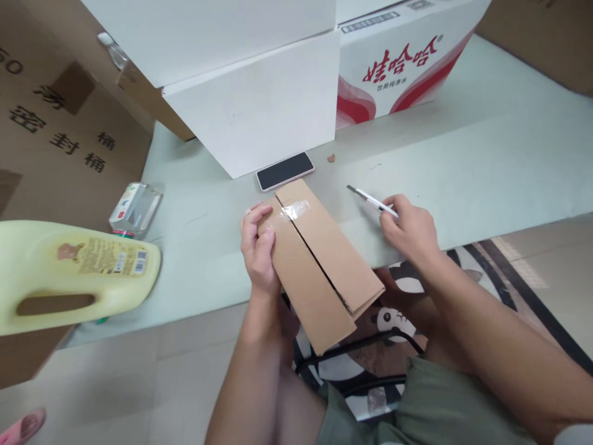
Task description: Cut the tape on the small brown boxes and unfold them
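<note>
My left hand (260,250) grips the far left side of a small brown cardboard box (308,259), thumb on its top. A strip of clear tape (296,210) crosses the seam between the two top flaps at the far end. Toward me the seam runs untaped, and the flaps sit slightly uneven. The box is tilted over the table's front edge. To its right, my right hand (410,225) is closed around a white utility knife (373,202), its blade pointing away to the left, apart from the box.
Beyond the box lies a phone (285,171) beside a brown scrap (331,158). White cartons (259,111) stand behind it. On the left are a yellow jug (78,272), a clear bottle (141,207) and a large brown carton (69,130). The pale table's (509,161) front edge runs near my arms.
</note>
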Motion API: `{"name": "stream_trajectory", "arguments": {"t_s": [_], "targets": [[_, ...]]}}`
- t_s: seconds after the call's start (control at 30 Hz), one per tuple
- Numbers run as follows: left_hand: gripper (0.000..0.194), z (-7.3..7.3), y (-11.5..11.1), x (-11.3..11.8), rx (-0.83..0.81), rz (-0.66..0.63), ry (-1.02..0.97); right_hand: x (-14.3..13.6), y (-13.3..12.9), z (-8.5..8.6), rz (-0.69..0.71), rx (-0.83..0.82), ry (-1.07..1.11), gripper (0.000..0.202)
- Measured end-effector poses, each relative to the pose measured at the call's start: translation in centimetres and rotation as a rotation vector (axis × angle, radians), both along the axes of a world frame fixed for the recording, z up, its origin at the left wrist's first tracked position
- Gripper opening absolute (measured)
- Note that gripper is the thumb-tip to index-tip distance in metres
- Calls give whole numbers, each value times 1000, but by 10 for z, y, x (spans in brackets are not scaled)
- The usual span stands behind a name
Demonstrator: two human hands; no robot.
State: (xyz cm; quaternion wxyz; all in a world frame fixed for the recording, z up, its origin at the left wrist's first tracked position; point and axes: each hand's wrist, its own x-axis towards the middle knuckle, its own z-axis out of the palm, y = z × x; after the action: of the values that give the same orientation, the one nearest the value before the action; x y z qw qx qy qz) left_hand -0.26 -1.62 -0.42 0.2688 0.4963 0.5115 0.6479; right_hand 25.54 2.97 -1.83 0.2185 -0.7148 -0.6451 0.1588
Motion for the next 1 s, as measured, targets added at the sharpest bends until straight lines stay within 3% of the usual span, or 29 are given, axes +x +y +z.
{"name": "stream_trajectory", "arguments": {"t_s": [0.07,0.2,0.37,0.57,0.77,1.0], "targets": [[27,0,-1,7,11,36,17,-4,-5,14,-4,98,156,27],[28,0,-5,24,23,123,77,-14,-30,49,128,419,493,21],[27,2,-6,35,41,174,154,-25,-63,80,367,620,519,10],[29,2,-6,37,21,169,167,-34,-63,80,638,520,315,32],[28,1,-7,35,26,162,161,-37,-64,76,613,624,236,31],[28,0,-7,34,27,162,156,-37,-67,71,642,586,252,32]]}}
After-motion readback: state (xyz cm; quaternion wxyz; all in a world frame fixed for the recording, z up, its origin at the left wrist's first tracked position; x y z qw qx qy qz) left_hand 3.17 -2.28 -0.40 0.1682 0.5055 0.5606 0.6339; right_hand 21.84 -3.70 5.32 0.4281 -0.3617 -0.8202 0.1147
